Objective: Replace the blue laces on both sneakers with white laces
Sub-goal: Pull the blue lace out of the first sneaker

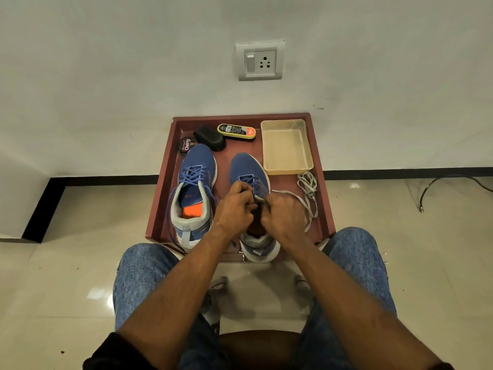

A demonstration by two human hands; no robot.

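Two blue sneakers stand toes-away on a maroon tray (165, 182). The left sneaker (193, 193) keeps its blue lace (193, 173), whose loose ends trail down its side. The right sneaker (249, 169) also shows blue lacing near its toe. Over that shoe's tongue, my left hand (236, 206) and my right hand (284, 217) are both pinched on the blue lace at the top eyelets; the shoe's opening is mostly hidden by them. White laces (308, 190) lie loose on the tray just right of my right hand.
At the tray's back sit a polish tin (186, 146), a black brush (210, 138), a yellow-and-orange sponge applicator (237, 131) and an empty beige plastic tub (286, 146). A wall with a socket (260, 61) rises behind. My knees flank the tray's near edge; a cable (440, 188) lies on the floor.
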